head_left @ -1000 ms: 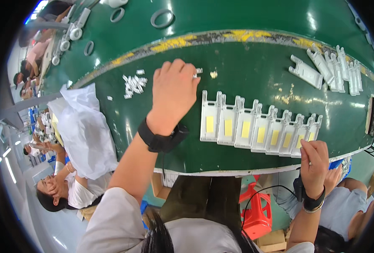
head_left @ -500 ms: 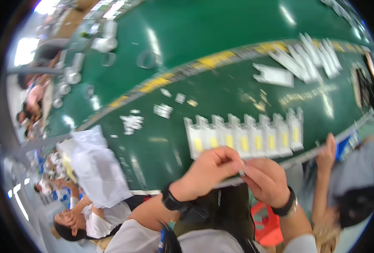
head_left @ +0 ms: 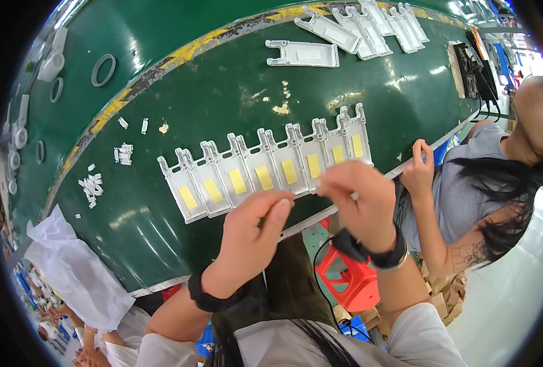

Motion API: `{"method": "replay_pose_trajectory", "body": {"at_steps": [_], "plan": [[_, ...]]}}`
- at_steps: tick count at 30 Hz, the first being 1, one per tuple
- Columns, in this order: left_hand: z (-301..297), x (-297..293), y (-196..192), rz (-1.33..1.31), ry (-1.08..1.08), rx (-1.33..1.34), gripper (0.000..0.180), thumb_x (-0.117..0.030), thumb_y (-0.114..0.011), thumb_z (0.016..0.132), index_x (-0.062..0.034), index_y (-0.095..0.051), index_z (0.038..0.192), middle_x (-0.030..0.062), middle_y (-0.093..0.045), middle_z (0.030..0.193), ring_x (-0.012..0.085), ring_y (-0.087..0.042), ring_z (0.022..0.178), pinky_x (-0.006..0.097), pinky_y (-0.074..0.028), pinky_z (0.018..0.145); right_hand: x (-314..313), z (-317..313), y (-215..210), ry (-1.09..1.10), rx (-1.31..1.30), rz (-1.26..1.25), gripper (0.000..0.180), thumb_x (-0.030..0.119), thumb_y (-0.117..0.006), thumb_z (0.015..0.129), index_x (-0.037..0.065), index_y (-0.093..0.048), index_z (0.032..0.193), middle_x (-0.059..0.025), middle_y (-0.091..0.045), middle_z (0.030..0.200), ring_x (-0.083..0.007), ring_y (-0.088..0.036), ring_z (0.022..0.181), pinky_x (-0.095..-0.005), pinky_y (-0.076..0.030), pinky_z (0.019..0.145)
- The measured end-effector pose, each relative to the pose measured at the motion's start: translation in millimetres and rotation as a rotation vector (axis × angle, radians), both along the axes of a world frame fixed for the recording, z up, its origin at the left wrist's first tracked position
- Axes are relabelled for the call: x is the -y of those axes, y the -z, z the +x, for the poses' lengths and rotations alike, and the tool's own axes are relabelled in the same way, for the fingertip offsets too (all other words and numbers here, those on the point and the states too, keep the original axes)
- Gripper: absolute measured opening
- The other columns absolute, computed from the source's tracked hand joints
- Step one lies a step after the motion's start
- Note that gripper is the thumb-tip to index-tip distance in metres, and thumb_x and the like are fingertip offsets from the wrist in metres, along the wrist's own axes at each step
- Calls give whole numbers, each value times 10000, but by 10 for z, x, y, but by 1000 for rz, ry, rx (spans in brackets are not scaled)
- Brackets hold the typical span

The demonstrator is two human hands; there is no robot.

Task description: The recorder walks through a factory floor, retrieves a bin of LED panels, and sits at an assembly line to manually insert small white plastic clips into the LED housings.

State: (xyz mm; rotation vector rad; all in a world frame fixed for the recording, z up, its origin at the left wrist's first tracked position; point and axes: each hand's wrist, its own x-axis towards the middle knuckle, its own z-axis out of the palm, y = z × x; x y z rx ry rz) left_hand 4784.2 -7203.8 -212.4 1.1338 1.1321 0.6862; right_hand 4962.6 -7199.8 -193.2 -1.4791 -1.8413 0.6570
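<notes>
A row of several white plastic housings [head_left: 241, 174], each with a yellow rectangular pad [head_left: 264, 178], lies side by side on the green table in front of me. My left hand [head_left: 247, 235] is over the row's near edge, thumb and forefinger pinched; anything between them is too small to make out. To its right, my right hand [head_left: 369, 205] hovers above the row's near right end with its fingers curled, slightly blurred. A small white piece [head_left: 354, 196] shows within its grip. The two hands are apart.
Further housings [head_left: 305, 55] lie loosely at the back right. Small white parts [head_left: 91, 186] form piles at the left, near a white plastic bag [head_left: 76, 257]. Yellow crumbs [head_left: 282, 108] dot the table. A co-worker [head_left: 449, 202] sits close on my right; a red stool [head_left: 348, 281] stands below.
My hands, which were together at the fingertips, have come apart. The view has turned, so the table and the row of housings appear shifted to the left and higher.
</notes>
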Motion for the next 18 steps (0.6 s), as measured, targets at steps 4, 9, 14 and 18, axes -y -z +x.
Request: {"method": "replay_pose_trajectory", "body": {"at_steps": [4,9,14,18], "plan": [[131,20,144,861,289,-502,273,-92,-635,711,-1,-578,962,69,-584,939,204,-527,765,319,-423,708,-227,110,248,-6,173,-64,161,0,-580,707,66,-603,852,-83,-585,823,-243,-583,726,-302,-474,591],[316,110,317,998,379,-643,343,-158,-635,684,-18,-586,993,55,-562,1036,193,-497,831,317,-416,706,-315,179,300,-117,472,71,157,19,-543,698,47,-596,843,-73,-574,842,-247,-578,708,-320,-478,604],[404,58,405,1037,367,-600,322,-127,-627,699,-21,-579,998,62,-574,1020,200,-506,802,322,-425,698,-365,200,391,-83,425,151,112,-21,-622,689,28,-626,789,-74,-585,751,-233,-558,609,-285,-462,552],[304,3,242,746,153,-398,243,-67,-604,759,-8,-560,990,79,-604,935,201,-546,741,327,-448,684,-325,147,178,91,-4,-292,94,40,-631,740,6,-633,827,-54,-618,727,-149,-577,620,-257,-458,574]]}}
